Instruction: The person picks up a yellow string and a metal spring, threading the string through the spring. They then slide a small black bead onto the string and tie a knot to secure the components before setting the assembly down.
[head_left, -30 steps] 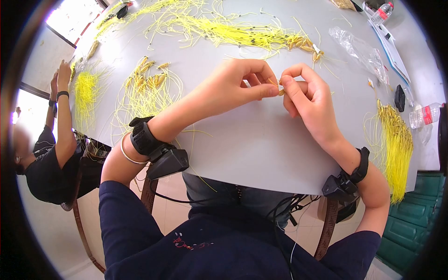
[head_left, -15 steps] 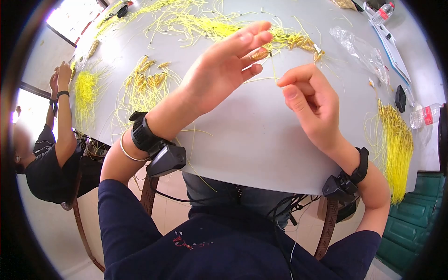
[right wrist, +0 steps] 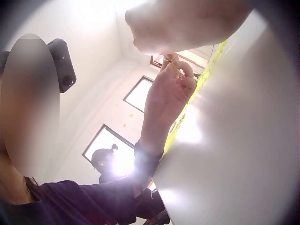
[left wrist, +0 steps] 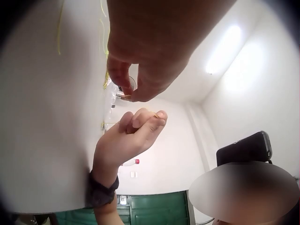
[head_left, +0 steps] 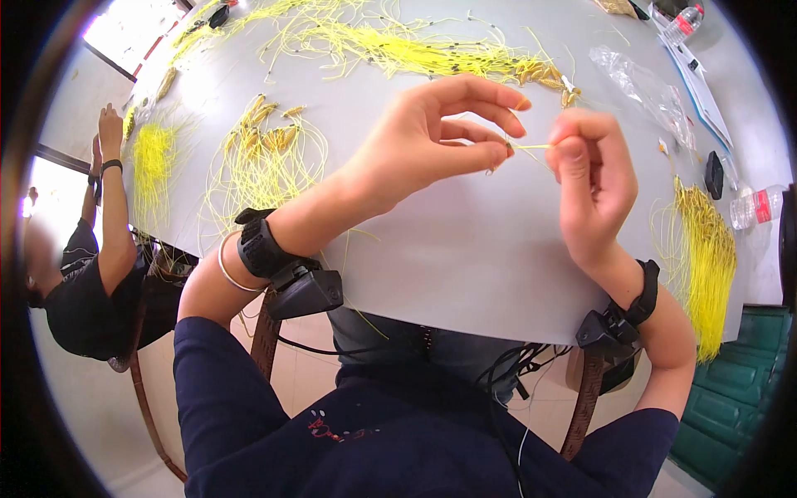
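Observation:
Above the table [head_left: 465,266], a short taut yellow line [head_left: 533,147] runs between the two hands. My left hand [head_left: 432,137] pinches its left end at the thumb tip, the upper fingers held apart from the thumb. A small gold ribbed piece [right wrist: 178,70] shows at the left fingers in the right wrist view, partly hidden by them. Thumb and curled index finger of my right hand [head_left: 596,178] pinch the line's other end. In the left wrist view the right hand [left wrist: 129,140] is just below the left hand [left wrist: 145,61].
Bundles of yellow line with gold pieces lie at the back [head_left: 415,54], left [head_left: 266,166] and right edge [head_left: 701,257]. A clear plastic bag [head_left: 643,91], a black object [head_left: 713,174] and bottles [head_left: 757,206] are at right. Another person [head_left: 91,290] sits at left.
The hands were close together, then the left hand lifted and spread with a gold piece at its fingers. Now it is lower again, and the right hand has pulled right, the line taut between.

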The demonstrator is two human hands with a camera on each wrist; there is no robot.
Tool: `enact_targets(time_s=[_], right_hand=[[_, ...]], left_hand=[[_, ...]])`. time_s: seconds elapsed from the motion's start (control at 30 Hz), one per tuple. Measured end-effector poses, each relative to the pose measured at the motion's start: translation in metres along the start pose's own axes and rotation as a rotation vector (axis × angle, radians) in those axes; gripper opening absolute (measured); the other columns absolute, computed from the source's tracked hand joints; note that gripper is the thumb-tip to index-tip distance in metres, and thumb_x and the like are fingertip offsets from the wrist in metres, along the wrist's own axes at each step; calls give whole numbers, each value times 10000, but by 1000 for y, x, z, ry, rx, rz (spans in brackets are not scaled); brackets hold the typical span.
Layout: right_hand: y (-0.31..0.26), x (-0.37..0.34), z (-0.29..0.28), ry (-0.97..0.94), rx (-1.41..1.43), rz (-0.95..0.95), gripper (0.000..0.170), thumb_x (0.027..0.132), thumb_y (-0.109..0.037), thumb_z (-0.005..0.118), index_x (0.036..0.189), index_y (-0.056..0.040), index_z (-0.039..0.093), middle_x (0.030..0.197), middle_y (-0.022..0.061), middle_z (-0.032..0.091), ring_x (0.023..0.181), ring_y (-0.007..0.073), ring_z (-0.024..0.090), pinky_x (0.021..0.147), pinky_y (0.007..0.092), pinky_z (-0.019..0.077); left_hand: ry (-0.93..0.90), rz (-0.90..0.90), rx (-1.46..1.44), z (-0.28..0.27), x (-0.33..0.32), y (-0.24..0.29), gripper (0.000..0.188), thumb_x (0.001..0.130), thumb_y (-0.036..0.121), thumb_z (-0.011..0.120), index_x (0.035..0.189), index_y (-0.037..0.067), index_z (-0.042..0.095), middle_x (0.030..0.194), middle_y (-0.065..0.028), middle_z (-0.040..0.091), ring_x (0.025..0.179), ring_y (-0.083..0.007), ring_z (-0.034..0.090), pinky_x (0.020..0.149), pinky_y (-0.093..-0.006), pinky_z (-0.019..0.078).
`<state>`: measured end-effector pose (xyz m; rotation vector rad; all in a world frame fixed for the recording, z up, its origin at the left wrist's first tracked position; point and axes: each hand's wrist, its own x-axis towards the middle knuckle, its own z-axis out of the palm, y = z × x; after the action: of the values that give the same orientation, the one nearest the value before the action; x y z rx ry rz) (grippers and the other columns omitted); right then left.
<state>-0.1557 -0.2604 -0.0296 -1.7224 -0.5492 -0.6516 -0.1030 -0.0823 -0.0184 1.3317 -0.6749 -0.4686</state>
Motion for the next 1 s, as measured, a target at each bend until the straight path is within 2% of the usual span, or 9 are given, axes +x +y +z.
enact_targets(time_s=[0.23,0.47,0.67,0.77,0.83,1.0], right_hand=[[9,5,3,104,10,12,62,920,-71,471,908,-23,510,757,-3,525,610,31,406,530,162,333],[10,5,1,129,1,113,67,917,-81,482,905,-25,517,750,-11,529,608,30,414,521,163,334],[10,7,2,122,56,205,70,915,-92,491,893,-33,522,743,-16,527,602,29,411,509,168,336],[13,7,2,125,36,194,73,914,-97,493,890,-34,522,747,-17,527,599,30,413,505,170,337],[14,7,2,123,37,191,75,913,-98,494,887,-33,522,741,-17,524,593,31,413,503,170,336],[14,7,2,110,30,197,72,909,-97,499,882,-34,522,716,-19,514,582,32,406,498,172,332]], left_hand=[[-166,-102,28,4,-4,4,385,754,-9,620,1126,7,523,978,-35,526,867,-119,546,744,-254,469],[-146,-190,-123,5,-4,3,375,756,80,631,1109,12,523,947,-18,514,808,-86,503,674,-209,410],[-148,-200,-152,4,-4,0,372,758,113,626,1102,22,521,939,-13,511,835,-72,482,702,-218,397],[-105,-241,-86,5,-5,3,352,774,132,626,1096,29,526,932,-4,516,859,-70,495,754,-237,422],[-73,-258,-122,4,-5,1,322,805,170,628,1083,36,536,955,-3,533,892,-74,511,838,-264,432],[-80,-265,-87,-1,-3,-5,284,832,192,624,1063,42,553,1008,-13,549,902,-80,524,867,-277,442]])
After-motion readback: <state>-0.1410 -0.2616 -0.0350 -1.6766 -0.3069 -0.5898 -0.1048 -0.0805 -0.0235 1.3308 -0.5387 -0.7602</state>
